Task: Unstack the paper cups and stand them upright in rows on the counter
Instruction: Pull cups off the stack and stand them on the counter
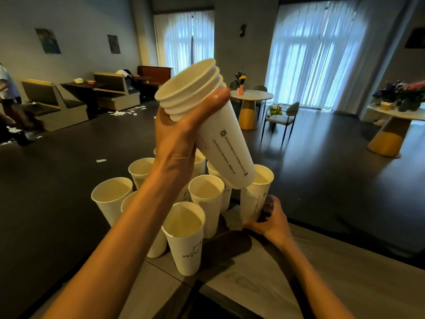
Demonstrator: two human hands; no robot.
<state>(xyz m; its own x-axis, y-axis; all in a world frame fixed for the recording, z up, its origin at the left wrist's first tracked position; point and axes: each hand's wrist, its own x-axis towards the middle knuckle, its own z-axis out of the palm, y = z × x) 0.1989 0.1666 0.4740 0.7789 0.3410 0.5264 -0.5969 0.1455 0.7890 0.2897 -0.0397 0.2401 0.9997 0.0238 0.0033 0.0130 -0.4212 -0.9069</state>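
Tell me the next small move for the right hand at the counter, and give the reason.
Probably let go of the cup and reach up to the stack. The right hand has its grip low on that cup, which looks upright at the right end of the standing cups on the counter. The left hand holds the stack tilted above them, several rims showing, so more cups remain to pull off.

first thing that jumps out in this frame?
The tilted stack of nested cups, raised mid-frame in the left hand with its rims toward the camera. Below it, white cups stand upright on the counter, and the right hand holds the cup at the cluster's right edge.
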